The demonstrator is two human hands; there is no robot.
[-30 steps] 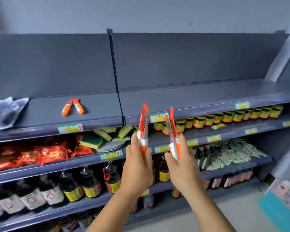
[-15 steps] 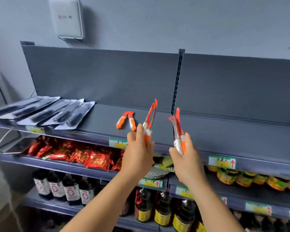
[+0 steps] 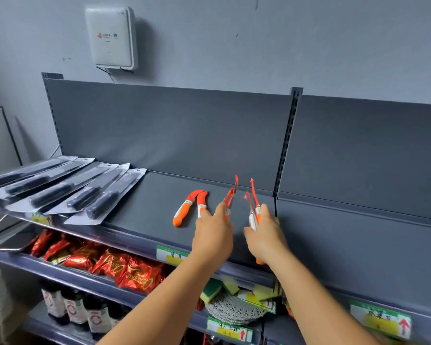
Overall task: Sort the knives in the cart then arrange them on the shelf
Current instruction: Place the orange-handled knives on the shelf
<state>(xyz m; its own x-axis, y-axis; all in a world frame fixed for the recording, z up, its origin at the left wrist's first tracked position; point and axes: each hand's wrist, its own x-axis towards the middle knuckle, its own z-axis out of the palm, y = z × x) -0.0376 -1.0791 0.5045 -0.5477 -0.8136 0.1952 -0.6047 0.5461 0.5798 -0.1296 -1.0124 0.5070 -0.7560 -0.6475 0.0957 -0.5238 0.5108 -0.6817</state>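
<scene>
My left hand (image 3: 212, 232) grips a small orange-and-white knife (image 3: 230, 196) whose blade points up over the grey top shelf (image 3: 144, 207). My right hand (image 3: 264, 235) grips a like orange knife (image 3: 253, 207), also upright, just right of the left one. Both hands hover low over the shelf's middle. Two more orange knives (image 3: 189, 207) lie side by side on the shelf just left of my left hand. Several black-handled knives in clear packs (image 3: 67, 190) lie fanned out at the shelf's left end.
A vertical upright (image 3: 288, 143) splits the back panel right of my hands; the shelf beyond it is bare. A white box (image 3: 111, 37) hangs on the wall above. Lower shelves hold red packets (image 3: 115, 267), sponges (image 3: 217, 290) and dark bottles (image 3: 72, 310).
My view has swung left and nearer to the shelf. Both hands have carried their knives forward and down, close to the two orange knives lying there.
</scene>
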